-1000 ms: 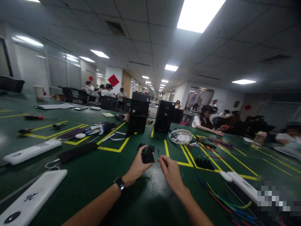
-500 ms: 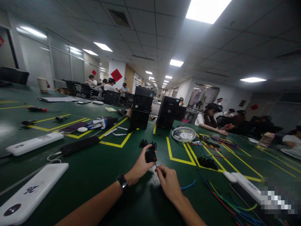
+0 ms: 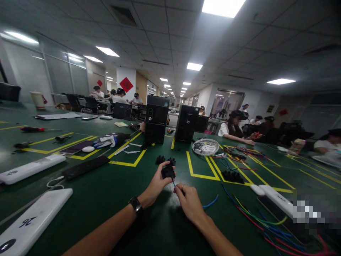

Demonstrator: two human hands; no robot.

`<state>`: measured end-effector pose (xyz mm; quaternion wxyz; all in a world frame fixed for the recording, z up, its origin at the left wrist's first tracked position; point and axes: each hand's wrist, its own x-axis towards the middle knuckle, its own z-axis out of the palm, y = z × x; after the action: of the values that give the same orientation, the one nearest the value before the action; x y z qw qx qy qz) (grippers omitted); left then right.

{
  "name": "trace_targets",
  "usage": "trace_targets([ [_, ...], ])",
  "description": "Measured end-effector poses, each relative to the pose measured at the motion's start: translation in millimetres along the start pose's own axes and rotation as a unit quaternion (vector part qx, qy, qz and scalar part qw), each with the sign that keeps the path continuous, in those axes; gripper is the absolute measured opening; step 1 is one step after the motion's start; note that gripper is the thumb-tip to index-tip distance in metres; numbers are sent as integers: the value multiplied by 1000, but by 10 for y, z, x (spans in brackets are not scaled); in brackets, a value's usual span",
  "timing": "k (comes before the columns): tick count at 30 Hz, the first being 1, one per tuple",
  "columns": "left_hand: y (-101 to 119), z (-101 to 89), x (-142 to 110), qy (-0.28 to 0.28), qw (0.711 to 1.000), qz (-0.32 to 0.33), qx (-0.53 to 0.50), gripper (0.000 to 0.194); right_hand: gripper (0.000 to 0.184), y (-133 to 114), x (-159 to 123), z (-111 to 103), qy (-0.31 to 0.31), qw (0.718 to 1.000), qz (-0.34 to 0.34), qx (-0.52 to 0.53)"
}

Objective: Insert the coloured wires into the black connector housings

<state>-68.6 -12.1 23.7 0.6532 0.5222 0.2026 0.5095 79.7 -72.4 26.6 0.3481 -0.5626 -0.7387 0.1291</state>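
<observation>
My left hand [image 3: 157,183], a black watch on its wrist, is closed on a small black connector block [image 3: 168,172] held just above the green table [image 3: 112,199]. My right hand [image 3: 188,201] pinches a thin blue wire [image 3: 210,204]; the wire's end reaches up to the underside of the block, and its tail lies on the table to the right. Two more black connector pieces [image 3: 165,160] sit on the table just behind the block.
Loose coloured wires [image 3: 255,220] spread at the right, with a black connector cluster [image 3: 232,176] and white devices [image 3: 275,201]. A white round basket [image 3: 205,147] and two black boxes [image 3: 157,119] stand behind. White power banks [image 3: 29,224] lie at the left. Other people sit at the far right.
My right hand brought the blue wire from beside the block up to its underside. Both hands stayed close together; the view shifted slightly.
</observation>
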Motion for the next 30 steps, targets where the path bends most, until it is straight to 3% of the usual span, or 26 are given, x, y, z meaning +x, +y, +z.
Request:
trace_targets([
  [8, 5, 24, -28, 0, 996, 37, 84, 49, 32, -42, -11, 12, -1, 1000, 2, 21],
  [15, 68, 64, -53, -9, 988, 54, 147, 43, 29, -91, -43, -21, -18, 999, -2, -27],
  [22, 12, 130, -65, 66, 996, 19, 64, 59, 27, -66, -56, 101, 3, 999, -5, -47],
  [27, -11, 75, -21, 39, 986, 51, 152, 54, 29, -39, -28, 41, -8, 999, -16, -42],
  [30, 19, 97, -15, 30, 987, 49, 152, 52, 29, -38, -12, -10, -3, 999, -10, -45],
])
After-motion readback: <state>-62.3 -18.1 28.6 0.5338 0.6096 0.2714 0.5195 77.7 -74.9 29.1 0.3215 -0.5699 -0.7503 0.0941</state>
